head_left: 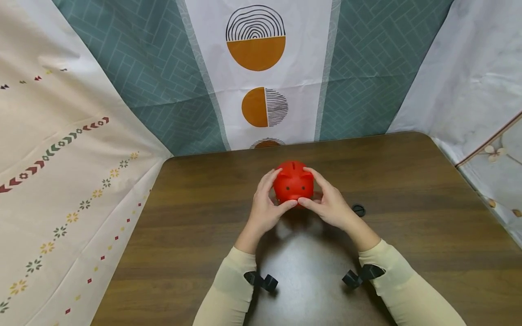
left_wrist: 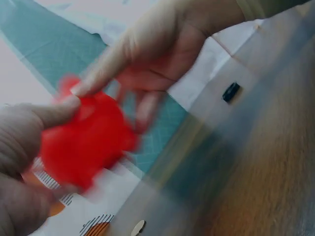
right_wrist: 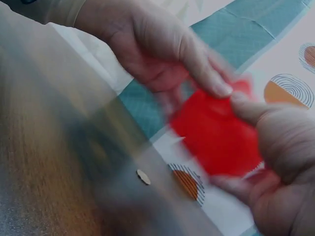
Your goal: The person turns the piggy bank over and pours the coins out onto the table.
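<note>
A red piggy bank point(head_left: 293, 183) is gripped between both hands above the table, its snout toward the camera and the coin slot on top. My left hand point(head_left: 265, 206) holds its left side, thumb near the snout and fingers curving up the side. On the other side my right hand point(head_left: 331, 206) holds it the same way, the two thumbs almost meeting in front. Motion blurs the bank in both wrist views. A black round plug point(head_left: 359, 210) with a slot across it lies on the table just right of my right hand.
The brown wooden table point(head_left: 195, 226) reaches back to a hanging teal and white cloth point(head_left: 355, 90). A small pale disc like a coin point(right_wrist: 143, 177) lies near its far edge, also in the left wrist view. Patterned cloths hang at both sides.
</note>
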A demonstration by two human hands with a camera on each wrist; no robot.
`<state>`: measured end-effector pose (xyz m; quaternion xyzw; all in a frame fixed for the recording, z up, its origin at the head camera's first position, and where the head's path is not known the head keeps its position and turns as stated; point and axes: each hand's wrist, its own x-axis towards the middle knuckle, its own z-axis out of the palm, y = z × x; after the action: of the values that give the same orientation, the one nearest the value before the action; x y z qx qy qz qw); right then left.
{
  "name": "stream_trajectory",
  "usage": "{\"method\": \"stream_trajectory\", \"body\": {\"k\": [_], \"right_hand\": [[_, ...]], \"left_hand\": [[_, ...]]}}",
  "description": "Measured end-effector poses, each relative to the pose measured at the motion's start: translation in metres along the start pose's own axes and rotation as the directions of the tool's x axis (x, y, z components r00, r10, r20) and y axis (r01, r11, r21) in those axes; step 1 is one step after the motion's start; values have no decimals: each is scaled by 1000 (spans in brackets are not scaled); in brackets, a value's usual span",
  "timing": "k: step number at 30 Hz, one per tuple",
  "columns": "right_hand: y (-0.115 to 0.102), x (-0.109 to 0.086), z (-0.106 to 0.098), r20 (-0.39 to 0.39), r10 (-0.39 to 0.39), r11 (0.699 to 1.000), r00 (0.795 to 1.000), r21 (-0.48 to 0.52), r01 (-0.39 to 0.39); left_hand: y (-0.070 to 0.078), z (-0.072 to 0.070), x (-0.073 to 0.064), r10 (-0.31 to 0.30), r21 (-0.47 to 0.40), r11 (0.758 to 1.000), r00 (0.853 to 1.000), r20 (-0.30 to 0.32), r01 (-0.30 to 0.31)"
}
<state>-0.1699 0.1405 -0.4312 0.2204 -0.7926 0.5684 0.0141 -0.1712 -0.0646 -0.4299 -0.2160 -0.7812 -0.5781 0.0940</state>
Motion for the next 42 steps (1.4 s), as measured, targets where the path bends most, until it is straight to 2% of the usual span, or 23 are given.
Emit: {"method": "stream_trajectory", "body": {"k": [2,4,6,8,11,13,15,17,19,21,23,25,27,29,31,33,35,36,37,38,39,40,42], "right_hand": [[-2,1,-1,-27,-88,996,996,19,89],[-4,2,-2,-35,-121,992,992,21,122],[-4,2,-2,-20,-63,998,998,15,63],[-1,2,-2,3,53,999,999,5,-53],[3,1,-1,21,179,984,984,8,-179],[5,1,0,17,188,982,982,19,-189],[6,1,1,-9,121,993,993,-3,-121],[4,1,2,-40,13,1000,999,-24,-14],[0,1,3,-70,-104,994,992,-41,101],[-3,1,2,-87,-157,987,984,-56,153],[-3,1,1,-86,-103,993,991,-65,98],[0,0,1,-57,28,996,998,-80,-33],[4,-1,2,-34,142,984,989,-99,-145],[7,-1,3,-25,159,981,987,-111,-161],[7,-1,3,-41,72,991,997,-106,-76],[5,-1,4,-70,-71,995,995,-75,66],[2,0,4,-86,-179,983,980,-57,174],[0,0,4,-89,-194,980,977,-52,190],[-1,0,3,-92,-177,983,980,-54,173],[-2,0,2,-81,-129,991,988,-46,126],[-3,0,1,-56,-52,998,997,-41,49],[-3,-1,0,-26,38,999,999,-37,-39],[-3,-1,-1,25,211,977,977,-31,-210]], "left_hand": [[9,0,0,104,-45,993,994,-29,-105],[19,-1,0,156,-62,985,987,-47,-158],[23,-3,-1,97,-29,995,994,-45,-98],[19,-3,-1,-19,33,999,999,-27,19],[2,-3,-1,-161,82,984,987,10,160],[-5,-2,0,-178,72,982,984,22,176],[-6,-1,0,-113,-5,994,994,15,113],[-4,0,1,7,-80,997,1000,-12,-8],[0,0,2,130,-141,981,991,-39,-134],[3,-1,2,184,-131,973,981,-56,-190],[3,-1,2,112,-59,992,993,-48,-115],[0,-3,2,-28,30,999,1000,-8,28],[-4,-4,1,-151,99,984,988,34,147],[-4,-5,0,-192,81,979,979,63,187],[-3,-5,1,-114,-16,993,992,58,115],[-1,-4,2,30,-126,992,999,25,-27],[1,-3,3,151,-186,971,989,-7,-149],[2,-3,3,176,-191,966,984,-17,-177],[2,-3,3,155,-173,972,988,-19,-156],[3,-3,3,94,-147,985,996,-9,-94],[2,-4,2,0,-126,992,1000,12,1],[1,-5,1,-105,-95,990,994,38,108],[-1,-6,0,-285,-32,957,954,90,289]]}}
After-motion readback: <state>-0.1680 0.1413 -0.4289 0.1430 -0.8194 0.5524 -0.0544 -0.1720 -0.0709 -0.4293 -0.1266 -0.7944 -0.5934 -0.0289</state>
